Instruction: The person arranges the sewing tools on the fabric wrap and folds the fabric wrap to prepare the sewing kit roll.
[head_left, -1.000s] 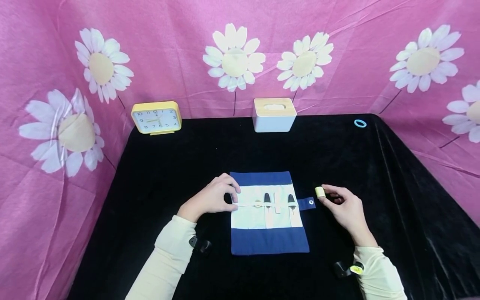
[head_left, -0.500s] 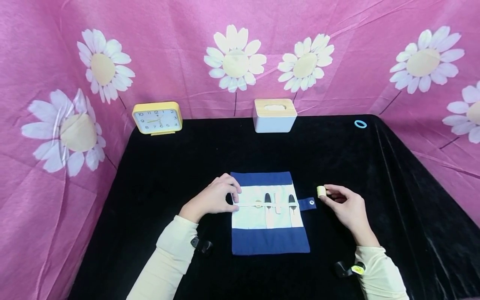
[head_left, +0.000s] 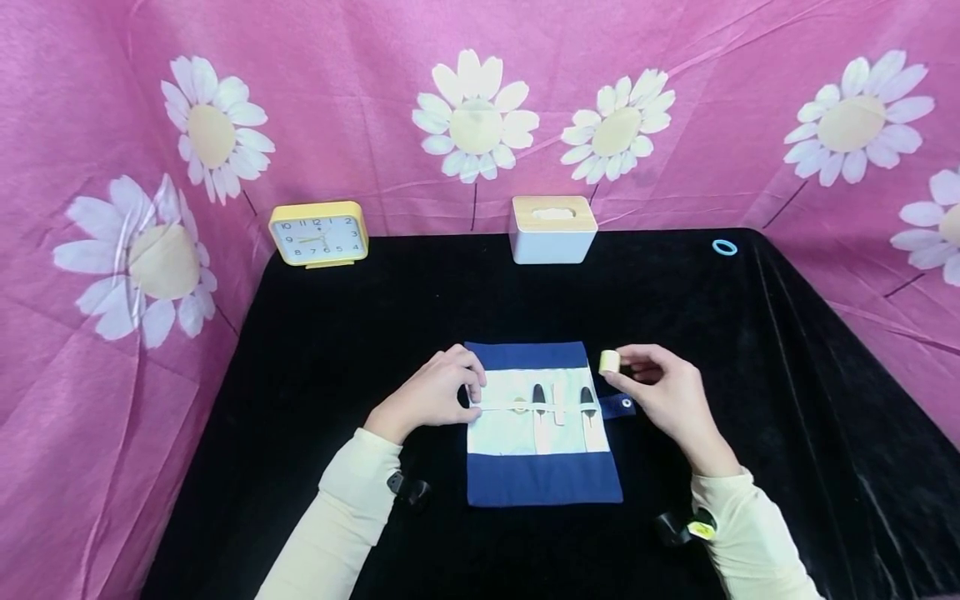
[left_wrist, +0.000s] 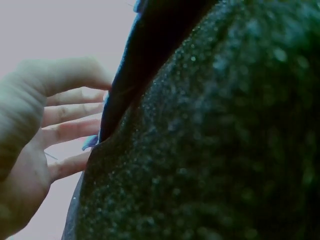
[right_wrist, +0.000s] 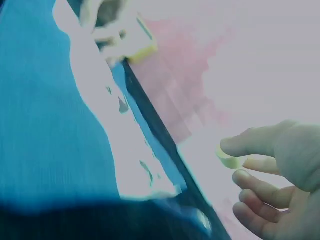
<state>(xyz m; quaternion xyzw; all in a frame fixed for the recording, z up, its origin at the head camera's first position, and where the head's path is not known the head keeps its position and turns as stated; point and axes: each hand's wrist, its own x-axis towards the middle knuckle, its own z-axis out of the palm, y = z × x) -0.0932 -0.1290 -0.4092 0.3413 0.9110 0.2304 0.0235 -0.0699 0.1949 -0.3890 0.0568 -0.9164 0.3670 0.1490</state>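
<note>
Lower centre of the head view: a blue and cream fabric roll (head_left: 542,421) spread flat on the black tablecloth (head_left: 675,308), open, with slim dark-tipped tools (head_left: 537,407) tucked under a thin cream band across its middle. Left hand (head_left: 438,396) at the roll's left edge, fingers curled down onto the cloth right where the band ends; pinching or only pressing there, cannot tell. From the left wrist view, just blurred fingers (left_wrist: 70,112) against a dark fold of fabric.

Right hand (head_left: 663,392) just right of centre, over the roll's upper right corner, pinching a small pale yellow block (head_left: 609,362) between thumb and forefinger, raised off the cloth. Same block in the right wrist view (right_wrist: 229,160), nipped at the fingertips at right of the frame, other fingers loose below. A little blue snap tab (head_left: 624,405) poking out from the roll's right edge, partly under that hand.

Further back, upper left of the table: a yellow clock (head_left: 318,235). Upper centre: a white tissue box (head_left: 552,230) with a wooden lid. Upper right corner: a small blue ring (head_left: 723,247). All round, a pink daisy backdrop (head_left: 480,108).
</note>
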